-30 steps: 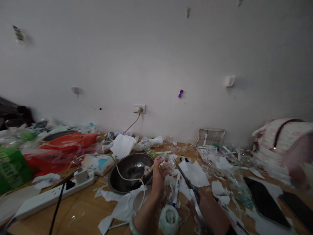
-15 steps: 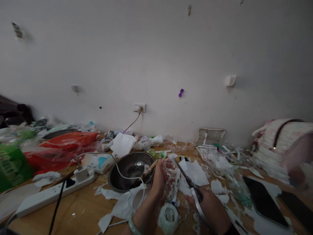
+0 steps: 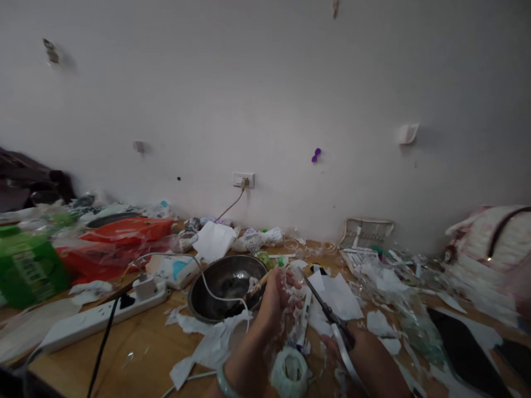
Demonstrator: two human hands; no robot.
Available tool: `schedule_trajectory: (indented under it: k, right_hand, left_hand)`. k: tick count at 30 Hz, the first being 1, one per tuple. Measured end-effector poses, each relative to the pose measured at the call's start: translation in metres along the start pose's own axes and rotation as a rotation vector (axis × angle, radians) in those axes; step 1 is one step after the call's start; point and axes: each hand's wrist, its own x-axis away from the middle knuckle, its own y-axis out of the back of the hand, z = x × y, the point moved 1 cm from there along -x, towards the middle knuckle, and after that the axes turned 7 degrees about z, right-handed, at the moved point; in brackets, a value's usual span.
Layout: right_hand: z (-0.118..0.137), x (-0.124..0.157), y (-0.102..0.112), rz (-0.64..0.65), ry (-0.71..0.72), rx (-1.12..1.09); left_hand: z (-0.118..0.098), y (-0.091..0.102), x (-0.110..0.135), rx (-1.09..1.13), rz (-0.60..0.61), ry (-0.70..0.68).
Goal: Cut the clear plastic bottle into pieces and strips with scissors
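My left hand (image 3: 279,298), a pale bangle on its wrist, is in the middle with fingers curled round crumpled clear plastic film (image 3: 290,326). The film trails down toward the table. In my right hand (image 3: 371,359) are metal scissors (image 3: 321,304), their blades pointing up and left toward my left fingertips. The blades appear close together; whether they touch the film I cannot tell. Below my left hand sits a pale, round, hollow roll (image 3: 289,371). A white pen-like stick (image 3: 306,316) and white paper (image 3: 338,296) lie between the hands.
Left of my hand stands a dark metal bowl (image 3: 203,304) with a white cable across it. A power strip (image 3: 103,320), red plastic bag (image 3: 128,232) and green container (image 3: 29,265) are farther left. Plastic scraps, a black phone (image 3: 464,354) and a pale bag (image 3: 481,265) are at right.
The view has turned slightly left, so everything appears shifted right. Both hands keep nearly the same places, with the scissors still beside the left fingers.
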Motion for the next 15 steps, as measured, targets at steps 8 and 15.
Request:
schedule_trajectory:
  k: [8,15]
  right_hand:
    - [0.010,0.005,0.006,0.017,-0.013,0.043]
    - [0.008,0.004,0.007,0.049,-0.042,0.076]
  left_hand:
    - [-0.011,0.004,-0.005,-0.053,0.047,0.089]
    - [-0.015,0.007,-0.006,-0.062,0.073,0.138]
